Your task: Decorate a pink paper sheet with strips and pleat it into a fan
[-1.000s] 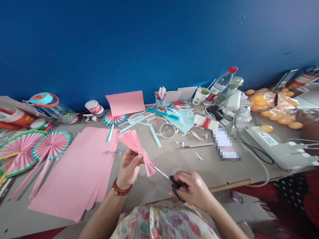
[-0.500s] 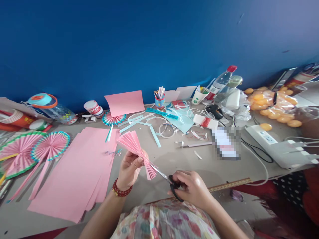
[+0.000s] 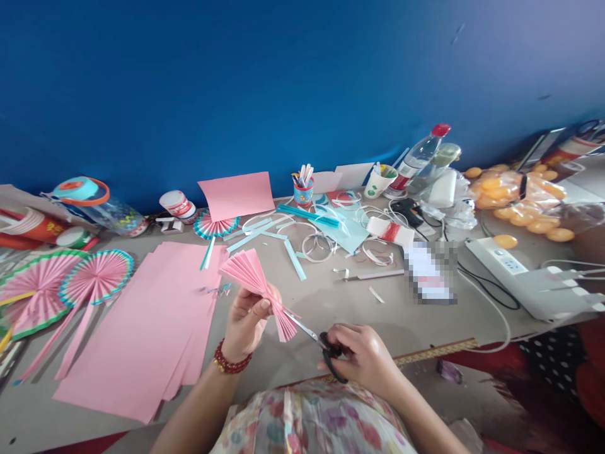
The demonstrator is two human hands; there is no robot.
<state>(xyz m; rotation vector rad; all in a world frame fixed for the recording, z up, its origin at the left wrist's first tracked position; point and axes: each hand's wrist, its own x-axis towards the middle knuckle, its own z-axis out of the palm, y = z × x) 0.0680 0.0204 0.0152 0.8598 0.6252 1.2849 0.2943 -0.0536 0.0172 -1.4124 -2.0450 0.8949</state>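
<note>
Pinched at its narrow middle, a pleated pink paper fan (image 3: 247, 271) is held in my left hand (image 3: 250, 316), its folds spreading out on both sides of the grip. My right hand (image 3: 362, 353) has its fingers in the handles of black-handled scissors (image 3: 326, 345). Their metal blades reach the lower right part of the folded paper, and a thin sliver of pink sticks out near them. Left of my hands lies a stack of pink paper sheets (image 3: 137, 328).
Finished paper fans (image 3: 96, 277) lie at the far left. Blue paper strips (image 3: 295, 260), coiled white cord (image 3: 317, 248) and a craft knife (image 3: 378, 275) are spread beyond my hands. A power strip (image 3: 520, 277) with cables sits at right, and a plastic bottle (image 3: 418, 161) stands against the wall.
The pleated paper's upper left end has shifted very slightly left. Both hands and the scissors stay almost where they were.
</note>
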